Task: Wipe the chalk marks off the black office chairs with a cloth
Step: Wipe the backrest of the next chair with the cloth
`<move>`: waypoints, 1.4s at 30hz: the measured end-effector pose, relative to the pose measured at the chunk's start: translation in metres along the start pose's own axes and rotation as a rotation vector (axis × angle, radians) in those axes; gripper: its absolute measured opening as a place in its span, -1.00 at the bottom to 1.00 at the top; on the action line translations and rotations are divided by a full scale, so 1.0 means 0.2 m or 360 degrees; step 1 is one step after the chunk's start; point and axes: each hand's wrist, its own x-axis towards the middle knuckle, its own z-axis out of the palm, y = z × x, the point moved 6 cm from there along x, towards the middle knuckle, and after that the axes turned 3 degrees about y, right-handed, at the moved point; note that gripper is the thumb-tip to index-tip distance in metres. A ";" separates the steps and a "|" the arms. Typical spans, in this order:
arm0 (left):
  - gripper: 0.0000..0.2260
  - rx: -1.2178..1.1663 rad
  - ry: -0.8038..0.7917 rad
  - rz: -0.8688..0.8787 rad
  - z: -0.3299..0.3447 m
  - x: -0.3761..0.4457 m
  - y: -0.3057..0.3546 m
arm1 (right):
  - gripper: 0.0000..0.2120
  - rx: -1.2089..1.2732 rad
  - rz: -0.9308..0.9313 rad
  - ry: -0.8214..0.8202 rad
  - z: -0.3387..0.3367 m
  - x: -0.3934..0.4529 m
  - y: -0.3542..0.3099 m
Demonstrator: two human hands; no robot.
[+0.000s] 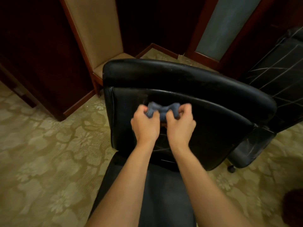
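Both hands are closed on a small blue-grey cloth (pixel 159 108), held in the air just in front of the backrest of the near black office chair (pixel 188 99). The left hand (pixel 145 123) has its fingers curled round one bunched end and the right hand (pixel 179 123) grips the other, with a short span of fabric taut between them. Whether the cloth touches the leather cannot be told. The step in hand appears to be refolding or regathering the cloth before a pass. Faint pale smears show on the backrest's upper band (pixel 142 97) just left of the cloth, so the judgement is that this area remains to be wiped. For a good result, turn a clean face outward, flatten the pad against the leather, and stroke in one direction. A second black chair (pixel 278 71) behind to the right carries many white chalk lines, untouched.
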 end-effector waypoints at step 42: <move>-0.85 0.0012 0.0262 0.0269 -0.31 0.22 0.04 | -0.79 0.0068 -0.0201 -0.0188 0.27 -0.12 -0.29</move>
